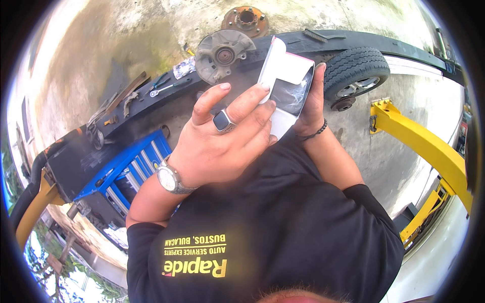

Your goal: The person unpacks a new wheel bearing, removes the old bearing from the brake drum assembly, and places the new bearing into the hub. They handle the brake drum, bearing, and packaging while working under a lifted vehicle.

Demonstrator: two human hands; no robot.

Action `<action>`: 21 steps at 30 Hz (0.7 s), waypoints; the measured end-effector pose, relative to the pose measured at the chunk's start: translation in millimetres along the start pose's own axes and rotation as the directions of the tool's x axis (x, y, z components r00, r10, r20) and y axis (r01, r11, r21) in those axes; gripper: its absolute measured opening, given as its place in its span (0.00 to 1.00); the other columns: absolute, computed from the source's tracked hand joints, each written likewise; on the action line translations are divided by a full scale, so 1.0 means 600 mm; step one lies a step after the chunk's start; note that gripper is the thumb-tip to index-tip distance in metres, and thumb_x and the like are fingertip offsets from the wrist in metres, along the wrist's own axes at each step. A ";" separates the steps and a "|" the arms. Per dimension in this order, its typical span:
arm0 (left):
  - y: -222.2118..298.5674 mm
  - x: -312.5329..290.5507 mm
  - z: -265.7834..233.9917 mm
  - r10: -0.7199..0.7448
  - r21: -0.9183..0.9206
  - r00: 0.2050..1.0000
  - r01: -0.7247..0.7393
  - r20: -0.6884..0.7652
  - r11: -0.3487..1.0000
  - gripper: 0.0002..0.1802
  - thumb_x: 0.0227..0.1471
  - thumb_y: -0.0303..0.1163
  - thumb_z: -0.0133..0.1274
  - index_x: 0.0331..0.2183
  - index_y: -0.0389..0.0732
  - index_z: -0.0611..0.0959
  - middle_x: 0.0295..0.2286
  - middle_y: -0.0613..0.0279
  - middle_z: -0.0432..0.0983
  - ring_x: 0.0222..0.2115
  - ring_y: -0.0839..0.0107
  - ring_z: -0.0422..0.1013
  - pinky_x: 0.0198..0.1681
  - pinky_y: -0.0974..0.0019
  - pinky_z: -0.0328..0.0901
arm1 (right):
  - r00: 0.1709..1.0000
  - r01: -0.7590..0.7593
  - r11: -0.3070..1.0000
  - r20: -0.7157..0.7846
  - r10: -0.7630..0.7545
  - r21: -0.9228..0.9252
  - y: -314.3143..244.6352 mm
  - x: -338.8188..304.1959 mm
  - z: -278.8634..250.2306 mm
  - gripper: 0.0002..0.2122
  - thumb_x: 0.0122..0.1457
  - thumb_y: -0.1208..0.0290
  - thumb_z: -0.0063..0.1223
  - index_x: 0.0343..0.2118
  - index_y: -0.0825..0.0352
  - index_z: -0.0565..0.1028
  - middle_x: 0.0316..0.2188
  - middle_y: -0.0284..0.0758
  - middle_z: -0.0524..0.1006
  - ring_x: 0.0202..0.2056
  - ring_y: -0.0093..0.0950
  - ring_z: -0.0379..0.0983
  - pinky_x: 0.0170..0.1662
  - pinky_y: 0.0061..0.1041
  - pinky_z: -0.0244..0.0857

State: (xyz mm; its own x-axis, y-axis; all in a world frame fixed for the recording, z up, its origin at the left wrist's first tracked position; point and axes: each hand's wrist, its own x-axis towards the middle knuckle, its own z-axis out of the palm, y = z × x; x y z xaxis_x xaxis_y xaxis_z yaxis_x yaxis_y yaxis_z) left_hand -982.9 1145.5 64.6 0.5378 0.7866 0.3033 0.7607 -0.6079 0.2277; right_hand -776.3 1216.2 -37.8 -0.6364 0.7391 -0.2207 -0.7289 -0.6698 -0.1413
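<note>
Both of my hands are at an opened white cardboard box with pink edges, raised in front of my chest. Inside it lies a dark part in clear plastic wrap; its kind is unclear. My right hand wraps the box's right side, fingers mostly hidden behind it. My left hand is closed on the box's left edge and lower flap, with the little finger raised away. A square-faced ring is on that hand, and a silver watch circles its wrist.
Beyond the box, a dark beam carries a steering knuckle, a ratchet and a wire brush. A rusty hub lies farther back. Right stand a wheel and yellow lift arm; left, a blue tool cabinet.
</note>
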 end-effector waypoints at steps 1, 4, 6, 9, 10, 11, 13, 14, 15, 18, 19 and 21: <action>0.000 0.003 0.002 -0.022 0.013 1.000 0.022 0.003 1.000 0.12 0.48 0.40 0.67 0.36 0.48 0.88 0.47 0.71 0.83 0.60 0.62 0.69 0.67 0.47 0.45 | 0.999 -0.008 0.999 -0.050 0.006 -0.036 0.002 0.001 0.001 0.47 0.63 0.23 0.27 0.68 0.65 0.65 0.62 0.43 0.73 0.61 0.40 0.72 0.64 0.43 0.68; 0.002 0.021 0.012 -0.143 0.095 0.989 0.145 -0.028 0.985 0.11 0.49 0.39 0.66 0.36 0.48 0.88 0.52 0.69 0.81 0.63 0.60 0.66 0.69 0.46 0.41 | 0.975 -0.019 0.988 -0.222 -0.015 -0.151 0.013 0.007 0.002 0.47 0.64 0.24 0.25 0.69 0.65 0.62 0.65 0.44 0.69 0.65 0.40 0.68 0.67 0.43 0.63; 0.002 0.027 0.008 -0.268 0.087 0.963 0.266 0.008 0.960 0.20 0.49 0.39 0.66 0.45 0.48 0.86 0.60 0.64 0.75 0.68 0.55 0.59 0.70 0.44 0.37 | 0.976 -0.018 0.971 -0.217 -0.036 -0.240 0.022 0.013 0.003 0.41 0.66 0.27 0.30 0.64 0.61 0.66 0.62 0.41 0.72 0.63 0.39 0.70 0.65 0.45 0.66; -0.018 0.014 -0.004 -0.331 -0.028 0.939 0.335 0.087 0.942 0.30 0.49 0.41 0.66 0.55 0.48 0.82 0.63 0.61 0.70 0.70 0.52 0.55 0.70 0.44 0.36 | 0.979 -0.021 0.970 -0.204 -0.030 -0.243 0.031 0.018 0.011 0.34 0.70 0.34 0.33 0.63 0.61 0.67 0.61 0.41 0.73 0.62 0.37 0.70 0.63 0.46 0.67; -0.030 0.002 -0.007 -0.308 -0.037 0.934 0.319 0.182 0.947 0.40 0.52 0.44 0.64 0.64 0.46 0.73 0.65 0.57 0.68 0.70 0.48 0.53 0.69 0.42 0.39 | 0.980 -0.022 0.962 -0.195 -0.033 -0.273 0.032 0.019 0.016 0.33 0.71 0.36 0.34 0.63 0.62 0.66 0.61 0.41 0.73 0.62 0.37 0.70 0.63 0.45 0.68; -0.040 -0.009 0.000 -0.333 -0.110 0.926 0.355 0.180 0.928 0.40 0.54 0.45 0.63 0.65 0.46 0.71 0.65 0.56 0.67 0.70 0.48 0.52 0.69 0.42 0.40 | 0.979 -0.033 0.956 -0.204 -0.028 -0.291 0.031 0.020 0.022 0.32 0.72 0.38 0.34 0.64 0.63 0.66 0.61 0.41 0.73 0.62 0.37 0.70 0.63 0.45 0.68; -0.064 -0.032 0.033 -0.368 -0.249 0.923 0.384 0.108 0.889 0.42 0.56 0.47 0.61 0.67 0.45 0.68 0.66 0.55 0.65 0.71 0.46 0.50 0.69 0.42 0.42 | 0.960 -0.019 0.863 -0.250 -0.124 -0.505 0.023 0.014 0.041 0.25 0.72 0.57 0.48 0.66 0.66 0.64 0.56 0.42 0.75 0.56 0.33 0.74 0.60 0.38 0.70; -0.079 -0.042 0.058 -0.405 -0.322 0.904 0.426 0.134 0.845 0.44 0.59 0.50 0.57 0.70 0.42 0.63 0.68 0.54 0.61 0.72 0.47 0.47 0.69 0.40 0.42 | 0.963 0.021 0.758 -0.191 -0.190 -0.651 0.017 0.013 0.052 0.24 0.71 0.59 0.51 0.65 0.67 0.65 0.55 0.42 0.76 0.54 0.32 0.75 0.57 0.37 0.71; -0.096 -0.046 0.092 -0.425 -0.534 0.882 0.465 0.205 0.706 0.44 0.60 0.47 0.55 0.71 0.39 0.61 0.69 0.54 0.58 0.73 0.50 0.46 0.71 0.44 0.40 | 0.946 0.023 0.640 -0.190 -0.263 -0.768 0.011 0.012 0.062 0.24 0.70 0.62 0.54 0.64 0.68 0.65 0.53 0.41 0.77 0.52 0.32 0.77 0.55 0.36 0.72; -0.088 -0.055 0.192 -0.474 -0.974 0.852 0.180 0.224 -0.136 0.43 0.60 0.47 0.52 0.69 0.34 0.63 0.67 0.48 0.61 0.70 0.51 0.52 0.72 0.51 0.45 | 0.947 -0.097 0.050 -0.108 -0.302 -0.994 0.003 0.013 0.089 0.24 0.68 0.63 0.58 0.61 0.70 0.66 0.50 0.43 0.78 0.48 0.36 0.79 0.49 0.36 0.74; -0.079 -0.056 0.216 -0.458 -0.903 0.847 0.058 0.270 -0.425 0.41 0.61 0.46 0.50 0.69 0.36 0.62 0.67 0.50 0.61 0.70 0.53 0.53 0.72 0.52 0.46 | 0.948 -0.060 -0.162 -0.006 -0.317 -0.985 0.008 0.015 0.096 0.24 0.67 0.63 0.59 0.60 0.70 0.67 0.49 0.44 0.78 0.47 0.38 0.80 0.48 0.37 0.75; -0.075 -0.056 0.253 -0.437 -0.671 0.829 -0.103 0.350 -0.734 0.39 0.63 0.48 0.46 0.69 0.38 0.64 0.66 0.53 0.63 0.68 0.54 0.57 0.71 0.51 0.49 | 0.936 0.005 -0.555 0.199 -0.291 -0.832 0.018 0.019 0.108 0.24 0.65 0.63 0.60 0.59 0.70 0.67 0.48 0.45 0.78 0.44 0.42 0.80 0.45 0.37 0.75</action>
State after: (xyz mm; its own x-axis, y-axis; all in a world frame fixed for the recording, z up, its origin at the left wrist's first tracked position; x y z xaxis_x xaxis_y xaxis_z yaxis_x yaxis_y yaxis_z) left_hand -980.1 1162.9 -96.5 0.2409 0.9552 -0.1720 -0.8581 0.2925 0.4221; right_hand -807.9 1222.0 20.5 -0.4337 0.9006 0.0269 0.6113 0.3161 -0.7255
